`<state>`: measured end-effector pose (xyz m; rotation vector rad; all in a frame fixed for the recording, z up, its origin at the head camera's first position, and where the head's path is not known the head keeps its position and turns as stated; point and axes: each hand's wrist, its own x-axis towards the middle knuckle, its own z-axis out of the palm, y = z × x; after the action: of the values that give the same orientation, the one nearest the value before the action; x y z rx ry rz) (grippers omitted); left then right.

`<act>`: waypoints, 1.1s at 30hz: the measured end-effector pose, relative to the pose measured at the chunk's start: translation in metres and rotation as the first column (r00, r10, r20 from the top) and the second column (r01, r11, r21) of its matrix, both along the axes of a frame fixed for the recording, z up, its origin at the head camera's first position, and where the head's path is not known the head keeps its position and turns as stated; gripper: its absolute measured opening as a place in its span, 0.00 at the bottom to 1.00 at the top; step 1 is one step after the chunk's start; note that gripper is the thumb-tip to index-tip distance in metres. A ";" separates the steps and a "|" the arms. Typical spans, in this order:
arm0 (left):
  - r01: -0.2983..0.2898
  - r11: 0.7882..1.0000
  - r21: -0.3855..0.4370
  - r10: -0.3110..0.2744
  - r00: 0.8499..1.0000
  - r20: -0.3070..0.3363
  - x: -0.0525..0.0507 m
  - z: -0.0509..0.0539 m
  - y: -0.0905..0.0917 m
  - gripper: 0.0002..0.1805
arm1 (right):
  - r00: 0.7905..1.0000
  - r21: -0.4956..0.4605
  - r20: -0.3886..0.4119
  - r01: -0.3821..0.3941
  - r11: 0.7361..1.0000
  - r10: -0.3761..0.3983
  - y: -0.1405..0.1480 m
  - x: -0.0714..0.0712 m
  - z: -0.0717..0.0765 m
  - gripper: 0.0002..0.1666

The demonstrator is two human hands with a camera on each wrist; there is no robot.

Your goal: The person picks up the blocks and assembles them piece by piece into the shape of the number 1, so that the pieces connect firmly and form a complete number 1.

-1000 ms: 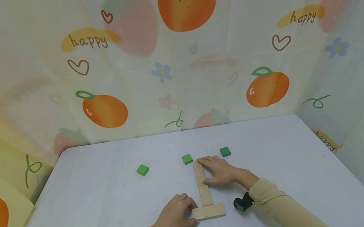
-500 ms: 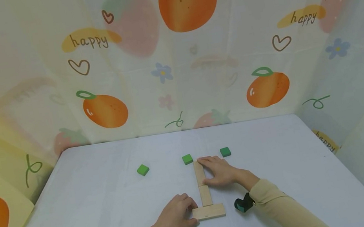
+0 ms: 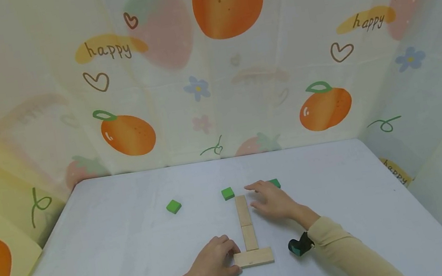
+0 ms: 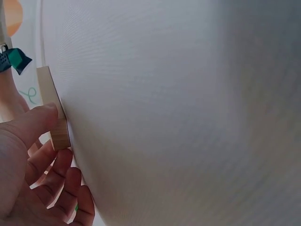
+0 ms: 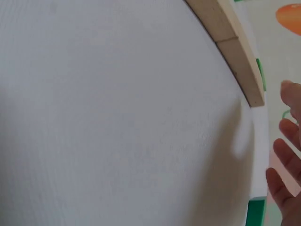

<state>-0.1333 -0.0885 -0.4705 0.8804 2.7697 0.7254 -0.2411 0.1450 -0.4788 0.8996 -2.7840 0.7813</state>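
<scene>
A flat pale wooden block [image 3: 254,258] lies crosswise near the front of the table. My left hand [image 3: 212,262] pinches its left end; in the left wrist view the thumb presses one side of that wooden block [image 4: 49,89] and fingertips touch the other. Two more wooden blocks run away from it end to end, a middle one [image 3: 249,238] and a far one [image 3: 243,210], forming an upside-down T. Just right of the far block my right hand [image 3: 275,201] hovers with fingers spread, holding nothing. In the right wrist view its fingers [image 5: 287,157] are apart from the wooden row [image 5: 240,61].
Three small green blocks lie toward the back: a left one [image 3: 173,207], a middle one [image 3: 227,194] beside the far wooden block, and a right one [image 3: 275,183] partly hidden by my right hand. White cloth covers the table [image 3: 113,251]; a printed curtain [image 3: 216,109] stands behind.
My right hand has let go of the far wooden block and moved slightly right and up, now partly covering the right green block. My left hand and the blocks have stayed put.
</scene>
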 end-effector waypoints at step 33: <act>-0.007 1.000 0.001 0.007 1.000 -0.009 -0.001 -0.004 0.001 0.15 | 0.952 -0.164 0.124 0.299 0.940 -0.281 0.061 -0.022 -0.017 0.26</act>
<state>-0.1342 -0.0878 -0.4745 0.8767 2.7815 0.7263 -0.2632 0.2059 -0.4956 0.4152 -2.7775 1.0288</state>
